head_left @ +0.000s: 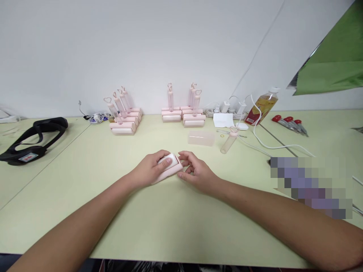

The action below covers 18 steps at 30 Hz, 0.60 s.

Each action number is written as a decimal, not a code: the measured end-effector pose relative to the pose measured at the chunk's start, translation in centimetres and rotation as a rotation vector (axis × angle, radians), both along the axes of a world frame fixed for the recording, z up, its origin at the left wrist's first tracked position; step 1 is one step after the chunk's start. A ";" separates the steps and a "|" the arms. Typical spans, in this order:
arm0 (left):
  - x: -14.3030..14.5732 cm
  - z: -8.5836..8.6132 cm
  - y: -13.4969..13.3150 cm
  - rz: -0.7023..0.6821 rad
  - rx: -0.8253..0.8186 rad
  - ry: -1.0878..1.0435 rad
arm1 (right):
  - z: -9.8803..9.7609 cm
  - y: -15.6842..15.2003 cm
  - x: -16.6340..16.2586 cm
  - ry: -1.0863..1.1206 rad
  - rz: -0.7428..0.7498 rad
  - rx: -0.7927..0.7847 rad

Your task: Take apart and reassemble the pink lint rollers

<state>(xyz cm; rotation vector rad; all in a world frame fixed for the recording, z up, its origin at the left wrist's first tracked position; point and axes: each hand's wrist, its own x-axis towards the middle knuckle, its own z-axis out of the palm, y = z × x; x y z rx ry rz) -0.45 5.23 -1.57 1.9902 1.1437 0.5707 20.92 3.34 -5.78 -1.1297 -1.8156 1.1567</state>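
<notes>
My left hand is closed around a pink lint roller with a white face, held tilted just above or on the table. Its thumb presses on the white face. My right hand is at the roller's right end, fingers loosely curled and apart. Its fingertips are at the end edge; whether they touch it I cannot tell. Beyond the hands lie a translucent pink cover and a clear tube handle with a heart-shaped loop.
Similar rollers with upright tube handles stand in groups at the back left and back middle. Right of them are white chargers with cables, a drink bottle and red-capped tubes. A black head strap lies left. Green sheeting hangs upper right.
</notes>
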 end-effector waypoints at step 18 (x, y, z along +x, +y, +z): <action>2.0 -0.9 -1.1 0.063 -0.502 -0.636 | 0.4 0.9 0.7 0.394 0.198 -0.367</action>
